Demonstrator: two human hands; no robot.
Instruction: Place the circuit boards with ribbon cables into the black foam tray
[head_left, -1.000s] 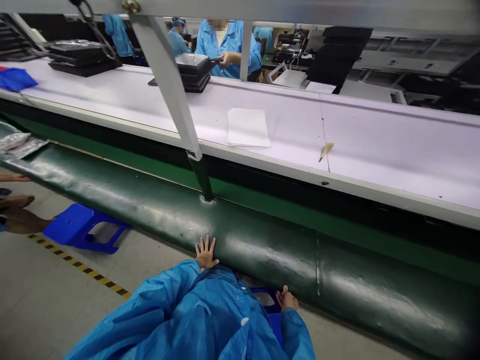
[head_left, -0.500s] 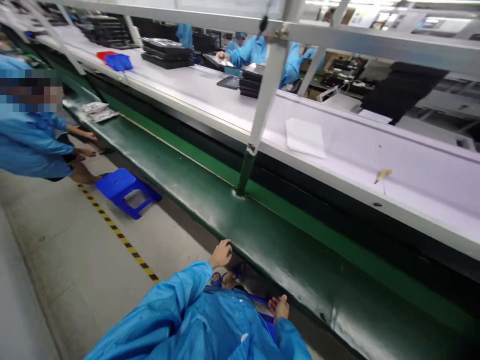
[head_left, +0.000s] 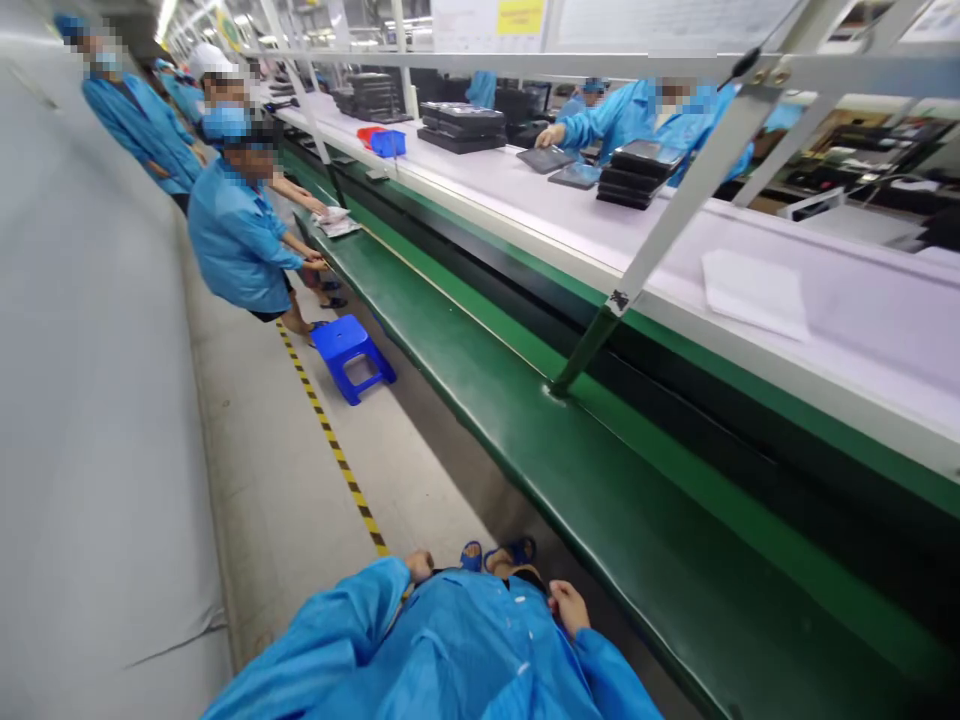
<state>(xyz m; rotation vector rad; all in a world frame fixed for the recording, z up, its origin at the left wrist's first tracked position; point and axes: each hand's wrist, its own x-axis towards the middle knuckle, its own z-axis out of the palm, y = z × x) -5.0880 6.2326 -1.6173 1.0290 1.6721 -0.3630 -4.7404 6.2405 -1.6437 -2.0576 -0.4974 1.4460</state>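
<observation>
My left hand (head_left: pixel 418 566) hangs at my side against the blue coat sleeve, its fingers curled in with nothing in them. By my right hip, my right hand (head_left: pixel 570 605) is loosely curled and also holds nothing. Both hands are off the green conveyor belt (head_left: pixel 525 440), which runs just to my right. My feet in blue sandals (head_left: pixel 501 554) show between the two hands on the grey floor.
A white worktable (head_left: pixel 600 240) behind the belt carries a white sheet (head_left: pixel 754 292) and stacks of black trays (head_left: pixel 461 125). A slanted metal post (head_left: pixel 660 240) stands on the belt frame. A blue stool (head_left: pixel 351 356) and people in blue coats (head_left: pixel 240 235) are ahead left, beside a yellow-black floor stripe (head_left: pixel 330 440).
My left hand left the belt's edge and dropped to my side, fingers curling in. The view swung left and up along the line, bringing the co-workers and stool into sight.
</observation>
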